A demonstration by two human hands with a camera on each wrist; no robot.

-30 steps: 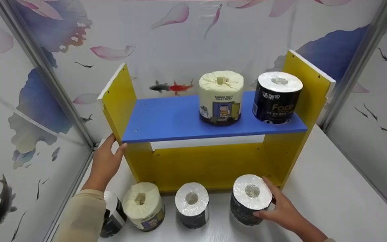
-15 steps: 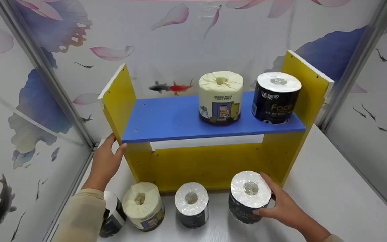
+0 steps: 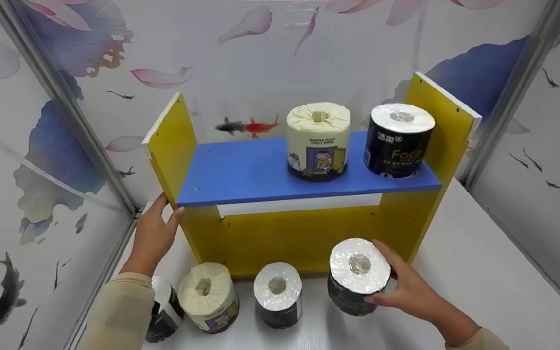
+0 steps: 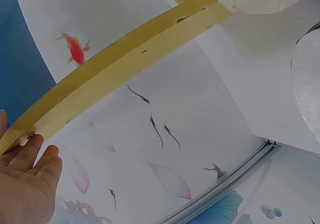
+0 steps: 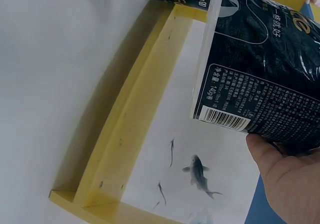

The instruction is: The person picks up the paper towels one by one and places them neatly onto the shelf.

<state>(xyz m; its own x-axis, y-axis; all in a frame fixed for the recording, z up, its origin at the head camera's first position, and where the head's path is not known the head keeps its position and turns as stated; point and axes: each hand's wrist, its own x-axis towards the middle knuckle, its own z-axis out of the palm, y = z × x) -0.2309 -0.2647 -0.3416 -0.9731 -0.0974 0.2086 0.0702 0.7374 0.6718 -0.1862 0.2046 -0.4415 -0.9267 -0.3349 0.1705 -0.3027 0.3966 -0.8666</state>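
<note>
In the head view my right hand [image 3: 404, 291] grips a black-wrapped toilet paper roll [image 3: 353, 296], thumb at the near side and fingers round the right. The roll hangs upright above the table, in front of the shelf; its barcode label shows in the right wrist view. My left hand [image 3: 156, 236] holds the yellow left side panel [image 3: 170, 146] of the shelf, thumb in front, just below the blue board [image 3: 246, 165]. On that board stand a cream toilet paper roll [image 3: 317, 141] and another black-wrapped roll [image 3: 399, 141] near the right panel.
On the white table [image 3: 484, 272], in front of the shelf, stand a black-wrapped roll [image 3: 278, 296] and a cream roll [image 3: 209, 297]. Another black-and-white roll [image 3: 166, 311] is partly hidden by my left sleeve. Printed wall panels [image 3: 358, 53] enclose the back and sides.
My right hand has raised its roll off the table and moved it slightly towards the shelf and left. My left hand keeps its hold on the side panel.
</note>
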